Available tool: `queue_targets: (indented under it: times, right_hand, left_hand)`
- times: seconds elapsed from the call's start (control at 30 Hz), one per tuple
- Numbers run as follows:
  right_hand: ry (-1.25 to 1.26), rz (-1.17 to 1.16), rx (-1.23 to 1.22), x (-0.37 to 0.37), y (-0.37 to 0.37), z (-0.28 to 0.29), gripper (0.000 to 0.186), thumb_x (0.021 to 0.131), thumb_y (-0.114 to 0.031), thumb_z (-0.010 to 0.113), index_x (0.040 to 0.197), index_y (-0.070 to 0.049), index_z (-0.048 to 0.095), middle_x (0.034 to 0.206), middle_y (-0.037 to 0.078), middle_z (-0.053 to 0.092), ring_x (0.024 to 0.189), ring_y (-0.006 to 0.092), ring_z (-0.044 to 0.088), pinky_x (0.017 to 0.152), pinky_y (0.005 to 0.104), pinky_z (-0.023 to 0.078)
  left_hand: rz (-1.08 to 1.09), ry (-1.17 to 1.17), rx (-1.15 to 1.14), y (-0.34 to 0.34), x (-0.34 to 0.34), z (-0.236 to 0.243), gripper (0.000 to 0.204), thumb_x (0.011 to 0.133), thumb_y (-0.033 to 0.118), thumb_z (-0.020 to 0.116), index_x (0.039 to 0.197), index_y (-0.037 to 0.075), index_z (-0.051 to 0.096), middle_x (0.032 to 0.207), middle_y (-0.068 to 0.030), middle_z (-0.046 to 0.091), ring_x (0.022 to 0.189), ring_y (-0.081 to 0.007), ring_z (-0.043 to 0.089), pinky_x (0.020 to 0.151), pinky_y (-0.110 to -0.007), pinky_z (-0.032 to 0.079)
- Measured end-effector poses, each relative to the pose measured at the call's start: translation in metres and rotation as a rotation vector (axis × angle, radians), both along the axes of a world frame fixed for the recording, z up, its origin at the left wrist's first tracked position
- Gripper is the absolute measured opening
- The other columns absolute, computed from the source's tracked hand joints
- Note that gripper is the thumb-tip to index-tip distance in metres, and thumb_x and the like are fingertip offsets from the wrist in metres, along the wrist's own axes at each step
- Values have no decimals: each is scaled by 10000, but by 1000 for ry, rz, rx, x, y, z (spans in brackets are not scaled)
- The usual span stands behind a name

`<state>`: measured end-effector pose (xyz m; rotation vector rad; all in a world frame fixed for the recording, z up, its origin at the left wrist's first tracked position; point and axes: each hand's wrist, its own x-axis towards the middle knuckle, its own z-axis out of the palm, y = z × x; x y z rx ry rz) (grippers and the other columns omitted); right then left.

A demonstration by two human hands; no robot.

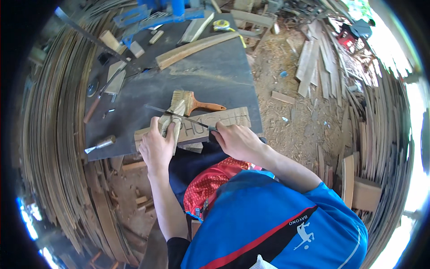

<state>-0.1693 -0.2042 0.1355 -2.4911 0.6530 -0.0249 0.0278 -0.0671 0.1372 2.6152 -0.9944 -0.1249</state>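
Note:
My left hand (157,145) is closed around a small pale piece of wood (177,114), fingers on one side and thumb on the other. My right hand (235,140) grips the handle end of a thin, dark file (188,119), whose blade lies across that wood and points to the far left. Beneath both is a long wooden board (237,117) with hand-drawn lettering, lying along the near edge of the dark table (215,85). Just beyond the board rests a wide paintbrush (204,106) with an orange handle. Whether the file's blade touches the wood is hard to tell.
A long timber strip (192,50), a tape measure (221,25) and a blue metal clamp-like tool (156,20) sit at the far side. A chisel (102,144) and a wooden-handled tool (93,110) lie left. Stacked planks (58,125) flank the table.

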Motion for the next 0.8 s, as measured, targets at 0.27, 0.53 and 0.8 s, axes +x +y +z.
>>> queue_targets:
  times: [0.27,0.53,0.8]
  right_hand:
    - [-86,-54,-92,-16,21,-12,316,1050,-274,509,957,26,543,629,252,630,605,476,654,559,567,524]
    - [-68,-8,-7,-13,6,-24,324,1060,-320,479,1016,-6,544,660,267,639,658,485,660,612,587,520]
    - [-268,71,2,-14,-50,-29,306,1026,-325,545,997,-22,577,713,245,647,711,458,660,664,563,520]
  left_hand:
    - [12,-68,-34,5,-19,1,386,950,455,653,1165,146,568,810,-223,707,837,-434,702,711,-552,518]
    - [19,-73,-58,11,-16,-5,403,942,456,661,1154,127,565,812,-234,702,833,-456,690,709,-561,508]
    - [84,-116,-36,10,-21,-6,451,950,495,646,1200,125,579,818,-239,691,816,-466,680,689,-567,512]
